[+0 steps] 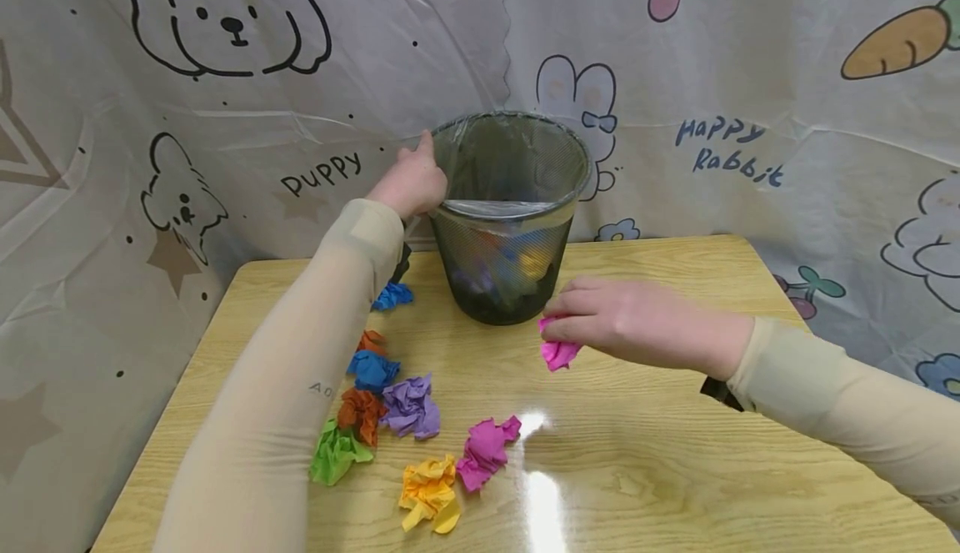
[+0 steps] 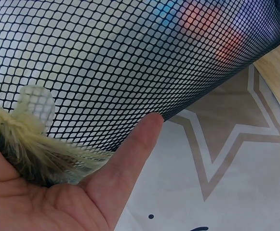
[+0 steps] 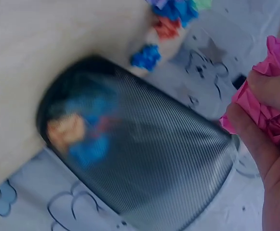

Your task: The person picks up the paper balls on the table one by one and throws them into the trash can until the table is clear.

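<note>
A black mesh wastebasket (image 1: 501, 273) with a clear bag liner (image 1: 491, 208) stands at the back of the table, crumpled paper showing through its side. My left hand (image 1: 417, 179) grips its rim on the left. In the left wrist view, the thumb (image 2: 139, 149) lies along the mesh beside the bunched liner. A pink crumpled paper ball (image 1: 558, 353) is pinched in my right hand (image 1: 637, 319), in front of the wastebasket and to its right. The right wrist view shows this pink paper between thumb and fingers.
Left of centre lie several crumpled papers: blue (image 1: 373, 369), orange-brown (image 1: 362, 414), green (image 1: 337, 453), purple (image 1: 412, 407), yellow (image 1: 430, 493) and magenta (image 1: 486, 451). My left sleeve (image 1: 277, 378) covers part of the table (image 1: 660, 453). A printed cloth (image 1: 465, 44) hangs behind.
</note>
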`<state>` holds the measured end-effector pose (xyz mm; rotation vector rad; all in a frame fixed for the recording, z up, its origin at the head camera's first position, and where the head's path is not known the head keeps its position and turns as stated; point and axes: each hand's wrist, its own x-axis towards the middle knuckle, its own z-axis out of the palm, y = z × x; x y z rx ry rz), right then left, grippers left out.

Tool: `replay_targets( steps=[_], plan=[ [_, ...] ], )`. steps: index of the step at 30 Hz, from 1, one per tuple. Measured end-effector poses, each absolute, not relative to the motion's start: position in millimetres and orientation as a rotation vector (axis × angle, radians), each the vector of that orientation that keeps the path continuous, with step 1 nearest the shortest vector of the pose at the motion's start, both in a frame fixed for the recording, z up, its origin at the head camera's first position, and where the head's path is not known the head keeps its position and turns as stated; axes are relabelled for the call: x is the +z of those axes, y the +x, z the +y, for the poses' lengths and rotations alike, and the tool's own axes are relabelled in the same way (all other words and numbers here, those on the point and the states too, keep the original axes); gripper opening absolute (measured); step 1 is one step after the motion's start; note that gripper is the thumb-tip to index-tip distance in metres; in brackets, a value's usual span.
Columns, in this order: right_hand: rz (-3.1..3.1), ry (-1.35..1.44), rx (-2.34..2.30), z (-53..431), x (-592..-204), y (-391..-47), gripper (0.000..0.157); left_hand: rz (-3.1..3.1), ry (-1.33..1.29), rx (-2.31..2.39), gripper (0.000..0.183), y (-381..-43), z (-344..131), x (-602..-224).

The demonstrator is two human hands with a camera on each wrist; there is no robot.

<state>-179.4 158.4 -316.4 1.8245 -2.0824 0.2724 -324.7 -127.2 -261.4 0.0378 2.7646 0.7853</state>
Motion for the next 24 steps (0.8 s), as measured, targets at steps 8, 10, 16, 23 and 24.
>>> replay_targets(
  steps=[8,10,16,23,24],
  plan=[
    [-2.015,1.760,0.349,161.6,-287.4,-198.4,0.029,2.763,0.044,0.789,0.075,-324.8,-126.8,-261.7],
    [-2.015,1.740,0.351,162.3,-281.7,-202.9,0.030,2.764,0.044,0.787,0.075,-325.0,-126.7,-261.6],
    [-2.035,1.644,0.403,164.5,-263.3,-221.6,0.040,2.760,0.043,0.799,0.075,-325.2,-127.3,-261.9],
    [-2.122,1.397,0.459,164.9,-249.4,-249.6,0.036,2.755,0.036,0.803,0.076,-324.5,-128.2,-261.9],
    [-2.139,1.357,0.461,164.0,-247.6,-254.0,0.034,2.755,0.036,0.805,0.076,-324.5,-128.2,-262.0]
  ],
)
